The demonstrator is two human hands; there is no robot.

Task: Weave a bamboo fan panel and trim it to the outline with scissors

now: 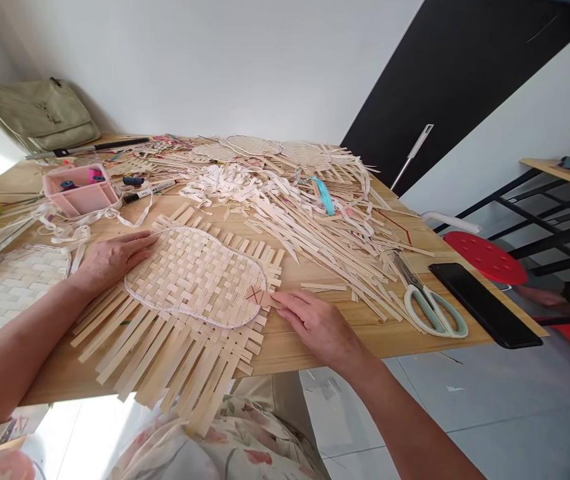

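A woven mat of pale flat strips lies on the table in front of me, its loose strip ends sticking out toward my lap. A white cord or trim outlines a rounded, wavy shape on it. My left hand rests on its left edge, fingers stretched out and nothing held. Between the thumb and fingers of my right hand is the end of a small tan tag with a dark cross mark. The tag lies over the right end of the outlined shape.
Scissors and a black phone lie at the right edge. Loose strips and white tape are heaped behind the mat. A pink box with thread spools stands left, near a marker. Another woven piece lies at left.
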